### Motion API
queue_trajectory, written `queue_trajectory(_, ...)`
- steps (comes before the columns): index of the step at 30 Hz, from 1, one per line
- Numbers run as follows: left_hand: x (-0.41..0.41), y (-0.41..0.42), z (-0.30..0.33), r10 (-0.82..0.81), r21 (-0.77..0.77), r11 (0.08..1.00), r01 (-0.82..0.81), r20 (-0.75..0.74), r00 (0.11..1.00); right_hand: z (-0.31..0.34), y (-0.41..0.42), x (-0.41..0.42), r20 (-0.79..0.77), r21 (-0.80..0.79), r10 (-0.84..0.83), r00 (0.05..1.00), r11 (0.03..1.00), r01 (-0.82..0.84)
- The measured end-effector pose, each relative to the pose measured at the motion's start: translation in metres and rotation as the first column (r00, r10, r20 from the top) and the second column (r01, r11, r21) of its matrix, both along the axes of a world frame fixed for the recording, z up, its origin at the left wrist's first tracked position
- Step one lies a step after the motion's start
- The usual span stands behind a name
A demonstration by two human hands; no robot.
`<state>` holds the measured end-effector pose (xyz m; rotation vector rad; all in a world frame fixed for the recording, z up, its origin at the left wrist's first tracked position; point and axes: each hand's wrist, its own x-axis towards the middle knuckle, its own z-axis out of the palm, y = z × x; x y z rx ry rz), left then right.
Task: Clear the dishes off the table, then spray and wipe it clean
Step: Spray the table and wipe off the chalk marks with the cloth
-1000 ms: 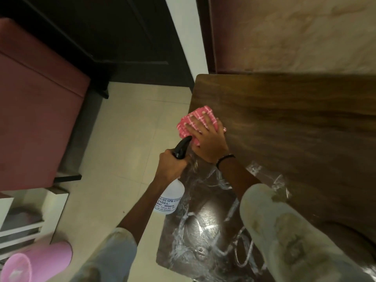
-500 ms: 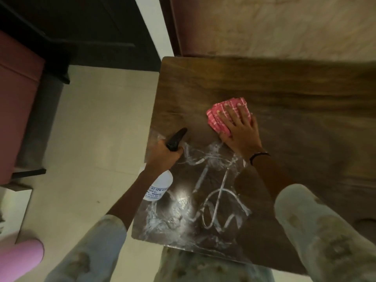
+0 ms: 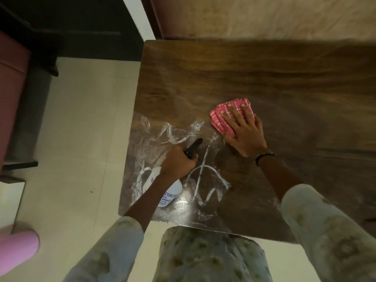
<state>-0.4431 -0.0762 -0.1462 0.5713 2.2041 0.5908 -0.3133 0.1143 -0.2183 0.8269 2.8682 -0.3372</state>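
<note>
The dark wooden table [image 3: 264,74] fills the right half of the head view; its near left corner shows shiny wet streaks [image 3: 203,180]. My right hand [image 3: 244,133] lies flat, fingers spread, pressing a folded pink patterned cloth [image 3: 219,117] onto the tabletop. My left hand [image 3: 179,163] grips a white spray bottle [image 3: 166,192] with a black nozzle pointing up and right, held low over the wet corner. No dishes show on the table.
A pale tiled floor [image 3: 81,139] lies left of the table. A dark cabinet [image 3: 71,27] and a reddish seat [image 3: 10,98] stand at the far left. A pink object [image 3: 16,247] sits at the bottom left. A beige wall backs the table.
My right hand has slid the cloth rightward across the table, away from the left edge. The spray bottle in my left hand has come in over the table's wet corner. The view has shifted right.
</note>
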Motion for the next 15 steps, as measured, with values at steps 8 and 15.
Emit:
queue_trajectory(8, 0.013, -0.002, 0.002, 0.081, -0.041, 0.996, -0.08, 0.021, 0.996, 0.001, -0.006, -0.01, 0.022, -0.062, -0.023, 0.999, 0.998, 0.024)
queue_trajectory(15, 0.017, -0.014, 0.002, 0.044, -0.046, 0.998, -0.046, -0.03, 0.999, 0.008, -0.06, -0.041, 0.018, -0.074, 0.149, 0.989, 0.986, -0.147)
